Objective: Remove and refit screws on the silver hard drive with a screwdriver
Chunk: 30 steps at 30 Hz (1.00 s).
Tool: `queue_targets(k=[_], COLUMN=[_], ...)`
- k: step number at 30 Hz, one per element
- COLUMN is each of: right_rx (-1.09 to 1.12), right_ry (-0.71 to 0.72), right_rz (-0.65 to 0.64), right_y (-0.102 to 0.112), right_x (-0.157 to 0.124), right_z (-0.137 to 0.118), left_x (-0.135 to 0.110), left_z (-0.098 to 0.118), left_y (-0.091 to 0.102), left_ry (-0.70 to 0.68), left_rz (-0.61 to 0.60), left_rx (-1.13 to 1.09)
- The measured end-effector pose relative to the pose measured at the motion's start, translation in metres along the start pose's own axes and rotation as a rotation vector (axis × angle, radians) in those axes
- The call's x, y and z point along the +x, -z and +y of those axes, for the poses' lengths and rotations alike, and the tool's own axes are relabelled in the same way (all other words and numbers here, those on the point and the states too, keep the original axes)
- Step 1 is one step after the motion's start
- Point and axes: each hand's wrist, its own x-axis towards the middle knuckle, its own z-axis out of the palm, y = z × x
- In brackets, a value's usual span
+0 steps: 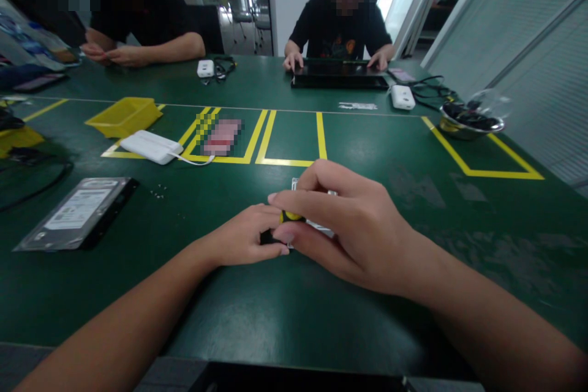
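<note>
My right hand (358, 220) is closed in a pinch around the top of a yellow-and-black screwdriver handle (293, 217). The screwdriver seems to point down at a flat black-and-silver device (321, 228), most of which my hands cover. Its tip is hidden. At the left side of the device, my left hand (243, 236) grips the edge with thumb and fingers curved round it. A hard drive (78, 211) with a white label lies apart on the table, left of my left hand.
On the green table (220, 312) are a yellow bin (124, 116), a white power bank (149, 146) cabled to a phone (223, 136), small screws (158, 192) and a metal bowl (471, 122) of dark parts. Two people sit opposite; one handles a black panel (340, 76).
</note>
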Motion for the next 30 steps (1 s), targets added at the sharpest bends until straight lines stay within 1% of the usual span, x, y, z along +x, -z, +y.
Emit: queue_targets(k=[3,7,17,23,30], right_rx=[-0.024,-0.038,0.048,0.109,0.118], right_ry=[0.019,0.01,0.0,0.007,0.053], right_rz=[0.0,0.003,-0.02,-0.075,-0.081], right_y=[0.003,0.004,0.006,0.012,0.016], right_x=[0.0,0.001,0.002,0.004,0.003], right_z=[-0.002,-0.002,0.001,-0.001,0.0], left_x=[0.0,0.0,-0.001,0.0,0.0], left_z=[-0.001,-0.002,-0.004,-0.003,-0.003], left_y=[0.0,0.0,-0.002,-0.002,-0.002], left_ry=[-0.022,-0.025,-0.007,-0.049,-0.07], left_rz=[-0.006,-0.016,-0.04,0.003,-0.004], left_rx=[-0.032,-0.035,-0.039,0.01,0.003])
